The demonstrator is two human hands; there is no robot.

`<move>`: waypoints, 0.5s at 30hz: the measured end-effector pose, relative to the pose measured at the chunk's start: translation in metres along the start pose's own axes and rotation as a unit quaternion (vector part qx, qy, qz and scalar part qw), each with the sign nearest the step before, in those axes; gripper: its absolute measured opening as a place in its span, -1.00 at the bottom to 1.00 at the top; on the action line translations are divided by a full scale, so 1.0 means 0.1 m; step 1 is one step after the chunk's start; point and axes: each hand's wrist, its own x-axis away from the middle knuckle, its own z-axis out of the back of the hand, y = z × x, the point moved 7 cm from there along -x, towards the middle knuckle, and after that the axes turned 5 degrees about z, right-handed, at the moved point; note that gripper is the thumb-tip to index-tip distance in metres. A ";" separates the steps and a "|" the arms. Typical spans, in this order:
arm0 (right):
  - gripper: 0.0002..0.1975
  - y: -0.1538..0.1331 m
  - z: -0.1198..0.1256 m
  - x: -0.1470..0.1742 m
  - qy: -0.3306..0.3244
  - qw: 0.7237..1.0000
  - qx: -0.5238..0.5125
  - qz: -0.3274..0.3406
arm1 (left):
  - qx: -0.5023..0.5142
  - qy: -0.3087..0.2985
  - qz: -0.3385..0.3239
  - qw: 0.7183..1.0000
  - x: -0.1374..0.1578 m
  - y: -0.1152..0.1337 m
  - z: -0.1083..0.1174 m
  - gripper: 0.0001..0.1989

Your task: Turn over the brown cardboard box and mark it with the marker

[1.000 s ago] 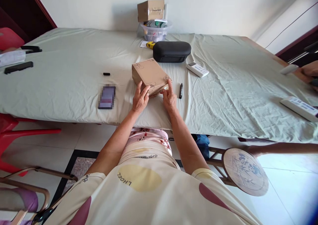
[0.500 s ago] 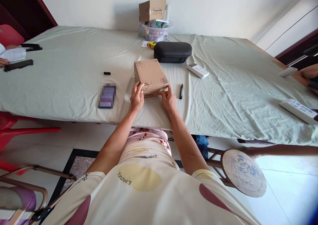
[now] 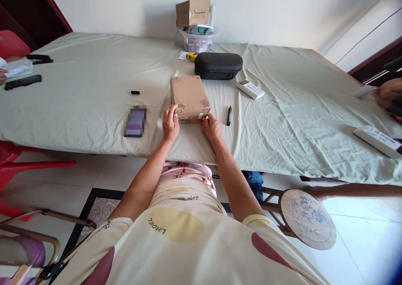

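A brown cardboard box [image 3: 190, 93] with dark scribbled flowers at its top corners rests on the cloth-covered table in front of me. My left hand [image 3: 171, 123] grips its near left corner, fingers over the top edge. At the near right corner, my right hand [image 3: 212, 128] has its fingers closed on the lower edge of the box. A small pale label shows on the front face beside those fingers. Right of the box lies a black marker [image 3: 229, 115], and its black cap [image 3: 135, 92] seems to lie off to the left.
A phone [image 3: 135, 122] lies left of my hands. Behind the box are a black case [image 3: 218, 66], a yellow object [image 3: 191, 57], and a plastic tub [image 3: 199, 42] with another carton [image 3: 192, 12] on it. A white device [image 3: 250, 89] sits right. Other people's hands show at both sides.
The box has turned slightly, its near right corner shifting left, and more of its front face shows. My left hand has moved a little left; my right fingers have slid lower.
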 end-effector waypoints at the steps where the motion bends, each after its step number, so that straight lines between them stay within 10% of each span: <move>1: -0.71 0.01 -0.01 0.00 -0.002 1.000 0.008 -0.004 | 0.006 -0.002 0.003 1.000 0.00 -0.01 0.00 -0.51; 15: -0.57 0.04 -0.05 0.00 0.013 1.000 -0.009 0.012 | 0.005 0.053 0.021 0.998 -0.01 -0.23 0.02 -0.32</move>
